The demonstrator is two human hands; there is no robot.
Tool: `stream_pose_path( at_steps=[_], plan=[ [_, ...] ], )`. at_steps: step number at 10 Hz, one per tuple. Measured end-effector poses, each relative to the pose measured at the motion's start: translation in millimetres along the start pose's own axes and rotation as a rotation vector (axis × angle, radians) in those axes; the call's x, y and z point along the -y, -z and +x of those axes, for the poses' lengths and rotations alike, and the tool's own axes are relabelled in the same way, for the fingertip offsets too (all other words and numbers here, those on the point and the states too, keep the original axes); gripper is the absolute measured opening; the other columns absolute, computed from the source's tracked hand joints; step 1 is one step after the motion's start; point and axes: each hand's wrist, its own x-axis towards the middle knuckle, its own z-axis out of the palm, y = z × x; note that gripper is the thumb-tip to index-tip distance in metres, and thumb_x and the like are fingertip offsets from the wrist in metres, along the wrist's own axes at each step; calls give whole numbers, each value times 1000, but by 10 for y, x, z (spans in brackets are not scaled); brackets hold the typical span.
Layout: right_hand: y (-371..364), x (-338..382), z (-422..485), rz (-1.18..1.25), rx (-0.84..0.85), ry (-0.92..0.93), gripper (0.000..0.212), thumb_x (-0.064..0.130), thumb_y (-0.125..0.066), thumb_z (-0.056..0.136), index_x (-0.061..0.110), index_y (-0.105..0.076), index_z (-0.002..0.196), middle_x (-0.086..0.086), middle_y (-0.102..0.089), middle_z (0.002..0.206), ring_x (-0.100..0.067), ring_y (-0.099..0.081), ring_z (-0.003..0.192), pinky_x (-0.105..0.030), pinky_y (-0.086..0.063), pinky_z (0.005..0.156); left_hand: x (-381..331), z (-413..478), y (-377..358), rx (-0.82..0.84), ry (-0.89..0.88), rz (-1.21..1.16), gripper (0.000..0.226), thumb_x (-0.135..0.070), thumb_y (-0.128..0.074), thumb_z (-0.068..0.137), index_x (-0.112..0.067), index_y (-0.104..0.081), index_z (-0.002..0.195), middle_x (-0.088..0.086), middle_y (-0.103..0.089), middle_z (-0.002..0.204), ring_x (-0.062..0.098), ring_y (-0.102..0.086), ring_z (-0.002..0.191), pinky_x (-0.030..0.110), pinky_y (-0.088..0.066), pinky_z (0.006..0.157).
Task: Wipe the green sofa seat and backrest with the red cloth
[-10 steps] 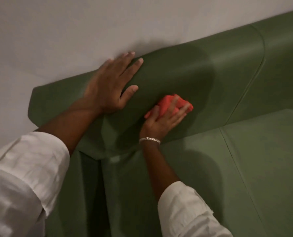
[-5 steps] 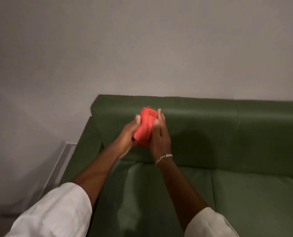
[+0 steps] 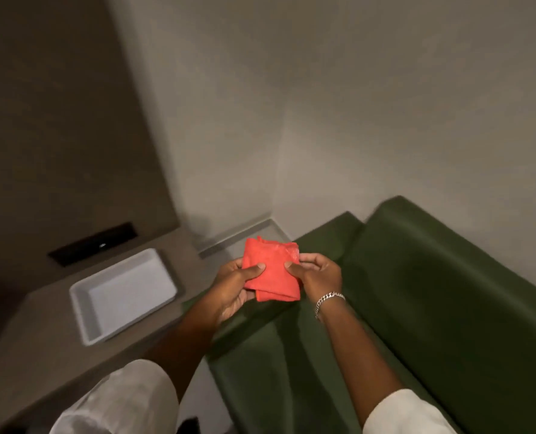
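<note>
The red cloth (image 3: 271, 270) is folded into a flat square and held in the air above the left end of the green sofa. My left hand (image 3: 235, 288) pinches its left edge with thumb on top. My right hand (image 3: 316, 274), with a silver bracelet on the wrist, pinches its right edge. The green sofa seat (image 3: 307, 355) runs below my arms, and the backrest (image 3: 448, 277) rises along the right against the wall.
A grey side table (image 3: 57, 333) stands left of the sofa and carries a white rectangular tray (image 3: 124, 292). A dark slot panel (image 3: 91, 244) sits on the table's far side. Pale walls meet in the corner behind.
My right hand left the backrest with the cloth, and my left hand joined it. The cloth is now flattened into a folded square between both hands, and the view has swung left to the side table.
</note>
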Motion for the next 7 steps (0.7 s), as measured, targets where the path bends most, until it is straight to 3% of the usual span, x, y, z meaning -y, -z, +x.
stream_pose_path(
  at_steps=[1, 2, 3, 4, 5, 6, 7],
  plan=[
    [-971, -122, 89, -120, 103, 11, 21, 1, -84, 65, 13, -71, 76, 1, -72, 65, -10, -65, 56, -19, -54, 52, -92, 34, 886, -201, -8, -61, 17, -8, -64, 88, 0, -66, 103, 20, -70, 100, 24, -73, 79, 38, -62, 64],
    [-2001, -429, 270, -265, 179, 11, 20, 2, -83, 66, 4, -72, 83, -9, -71, 72, -16, -63, 61, -23, -55, 63, -117, 186, 1853, -412, 11, -76, 8, -5, -70, 83, -2, -64, 88, 20, -69, 90, 22, -69, 65, 38, -61, 61],
    [-3111, -903, 516, -466, 289, 51, 17, 5, -82, 67, 4, -73, 81, -8, -69, 71, -12, -59, 56, -9, -47, 54, -47, 442, 2846, -573, 64, -32, 9, -5, -72, 80, -4, -65, 85, 23, -70, 98, 34, -69, 81, 50, -60, 81],
    [-4019, -1415, 767, -575, 381, 52, 13, 1, -79, 69, 2, -72, 81, -15, -72, 75, -13, -58, 57, -9, -47, 57, 108, 751, 3640, -716, 145, -35, 10, -9, -75, 76, -6, -67, 81, 21, -71, 94, 42, -70, 91, 57, -59, 83],
    [-4703, -2007, 1089, -639, 432, 27, 11, 2, -76, 72, 1, -71, 82, -21, -75, 84, -20, -63, 71, -28, -53, 75, 347, 1170, 4306, -789, 195, -12, 10, -9, -76, 73, -9, -66, 75, 17, -72, 89, 39, -72, 88, 54, -60, 82],
    [-5075, -2552, 1347, -684, 418, 2, 12, 5, -76, 72, 6, -71, 83, -16, -75, 86, -24, -69, 80, -34, -54, 84, 648, 1554, 4731, -788, 223, 73, 30, -4, -68, 78, -1, -68, 108, 23, -73, 104, 40, -70, 98, 51, -58, 90],
    [-5300, -2948, 1546, -752, 386, 8, 11, 6, -72, 76, 7, -73, 87, -13, -78, 92, -26, -72, 90, -29, -53, 90, 934, 1838, 4969, -780, 228, 91, 48, 9, -54, 80, -1, -58, 127, 25, -69, 117, 39, -67, 104, 49, -55, 95]
  ],
)
